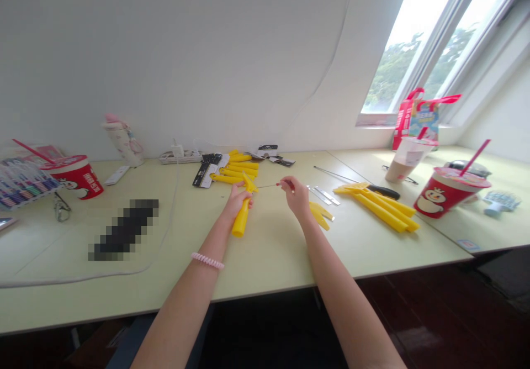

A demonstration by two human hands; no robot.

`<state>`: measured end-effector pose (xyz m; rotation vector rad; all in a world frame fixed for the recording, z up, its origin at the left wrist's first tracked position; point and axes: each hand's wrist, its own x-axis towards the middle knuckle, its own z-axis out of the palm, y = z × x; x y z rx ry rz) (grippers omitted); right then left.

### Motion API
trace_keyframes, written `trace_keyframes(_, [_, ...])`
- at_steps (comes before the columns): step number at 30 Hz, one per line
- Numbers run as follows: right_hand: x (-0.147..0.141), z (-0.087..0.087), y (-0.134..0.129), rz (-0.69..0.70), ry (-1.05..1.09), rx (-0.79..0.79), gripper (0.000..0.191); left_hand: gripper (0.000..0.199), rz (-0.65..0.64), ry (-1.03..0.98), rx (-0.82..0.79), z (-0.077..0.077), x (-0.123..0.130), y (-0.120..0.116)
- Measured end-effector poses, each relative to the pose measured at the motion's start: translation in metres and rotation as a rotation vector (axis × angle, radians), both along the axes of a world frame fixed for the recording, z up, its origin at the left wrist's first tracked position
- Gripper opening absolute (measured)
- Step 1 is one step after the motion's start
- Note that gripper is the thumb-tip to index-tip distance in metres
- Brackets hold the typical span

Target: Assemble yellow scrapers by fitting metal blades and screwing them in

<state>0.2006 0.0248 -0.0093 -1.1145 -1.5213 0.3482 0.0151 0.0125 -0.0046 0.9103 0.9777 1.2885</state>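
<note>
A snowman emblem (432, 199) marks the right red cup (453, 196) and the left red cup (66, 170). White lettering (93, 183) on the left one is too blurred to read.

I'm getting daylight from the white-framed glass window (420, 48), highlights blown out. Wide-angle stretch toward edges, fine detail soft, dark mosaic patch (124, 231) on the pale yellow-green flat surface (269, 253), deep shadow underneath.

Single head-worn view, looking forward and down, hands (296, 193) near, wall (248, 54) beyond
</note>
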Motion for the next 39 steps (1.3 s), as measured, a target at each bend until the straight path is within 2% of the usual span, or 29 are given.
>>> trace_keyframes(10, [0.001,0.0,0.0,-0.001,-0.006,0.002,0.019,0.045,-0.02,-0.048,-0.015,0.002,-0.001,-0.001])
trace_keyframes(18, [0.004,-0.001,0.002,-0.001,0.036,-0.055,0.02,0.044,-0.05,-0.065,-0.021,0.004,-0.002,-0.001])
trace_keyframes(28, [0.015,0.008,-0.008,-0.088,0.06,-0.041,0.034,0.047,-0.219,0.019,-0.011,0.005,-0.001,-0.008])
trace_keyframes(35, [0.018,0.007,-0.01,-0.198,-0.076,-0.069,0.043,0.05,-0.243,-0.019,-0.023,0.003,-0.002,-0.008])
trace_keyframes(39, [0.018,0.006,-0.007,-0.148,-0.096,-0.068,0.035,0.05,-0.234,-0.014,-0.041,0.004,-0.001,-0.008])
